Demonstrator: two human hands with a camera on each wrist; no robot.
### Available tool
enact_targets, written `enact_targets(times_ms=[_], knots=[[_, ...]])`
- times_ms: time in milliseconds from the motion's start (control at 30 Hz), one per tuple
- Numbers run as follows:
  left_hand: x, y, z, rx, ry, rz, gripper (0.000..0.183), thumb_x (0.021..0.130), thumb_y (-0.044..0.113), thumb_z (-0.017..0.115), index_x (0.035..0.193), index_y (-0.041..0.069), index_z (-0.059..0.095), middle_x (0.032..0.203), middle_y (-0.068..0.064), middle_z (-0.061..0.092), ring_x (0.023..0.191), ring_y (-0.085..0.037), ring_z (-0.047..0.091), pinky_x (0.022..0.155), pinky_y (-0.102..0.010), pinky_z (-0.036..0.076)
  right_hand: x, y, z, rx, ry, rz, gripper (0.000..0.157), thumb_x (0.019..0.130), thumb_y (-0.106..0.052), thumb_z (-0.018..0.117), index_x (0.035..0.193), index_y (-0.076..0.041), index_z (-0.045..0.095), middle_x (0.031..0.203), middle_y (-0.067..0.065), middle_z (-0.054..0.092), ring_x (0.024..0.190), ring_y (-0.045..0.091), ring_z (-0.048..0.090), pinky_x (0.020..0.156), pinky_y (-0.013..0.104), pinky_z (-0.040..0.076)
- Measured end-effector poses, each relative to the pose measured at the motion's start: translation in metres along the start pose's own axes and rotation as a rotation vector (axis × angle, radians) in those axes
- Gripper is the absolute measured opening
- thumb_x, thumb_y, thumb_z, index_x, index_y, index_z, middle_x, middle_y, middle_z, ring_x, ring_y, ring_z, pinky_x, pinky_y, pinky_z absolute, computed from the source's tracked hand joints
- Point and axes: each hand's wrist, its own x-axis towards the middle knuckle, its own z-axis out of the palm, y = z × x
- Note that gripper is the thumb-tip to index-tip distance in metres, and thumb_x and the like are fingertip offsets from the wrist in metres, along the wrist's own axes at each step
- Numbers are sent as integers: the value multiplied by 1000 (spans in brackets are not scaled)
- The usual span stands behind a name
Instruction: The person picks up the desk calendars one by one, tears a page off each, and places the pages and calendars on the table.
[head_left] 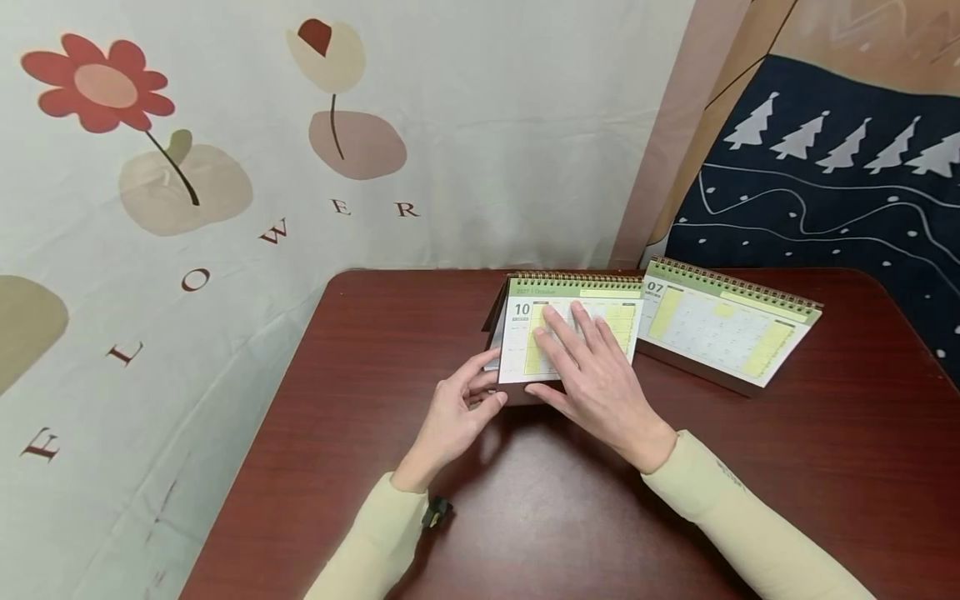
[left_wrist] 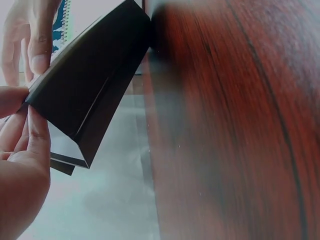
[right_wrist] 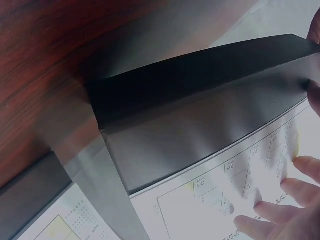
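A spiral-bound desk calendar, its page headed 10 October, stands on a dark folded base in the head view. My left hand pinches the base's lower left corner between thumb and fingers; the left wrist view shows this grip on the dark cardboard base from close by. Across the page's grid lies my right hand, its fingers spread and extended over the printed dates. In the right wrist view those fingertips rest on the white page below the spiral edge, and the base is raised clear of the tabletop at one side.
A second desk calendar, showing 07, stands angled just to the right, overlapped at its left end. The reddish-brown table meets a white flower-printed cloth at the back. A dark blue cloth with white trees hangs at the right.
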Motion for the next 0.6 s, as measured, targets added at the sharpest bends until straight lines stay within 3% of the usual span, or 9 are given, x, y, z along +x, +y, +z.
enact_targets(times_ms=[400,600], knots=[[-1,0,-1,2,-18,26,57,86,-4,65,139,12,52,111,-10,70,83,-18,68,74,-38,56,2,-2,1,-45,147,-78,51,91,-39,61,120,3,62,137,20,52,125,47,46,98,59,39],[-1,0,0,-9,-24,18,58,86,-4,65,139,14,51,111,-9,70,80,-18,68,73,-37,56,1,-4,3,-80,190,-113,46,89,-34,62,114,4,65,130,20,58,119,45,52,95,58,43]])
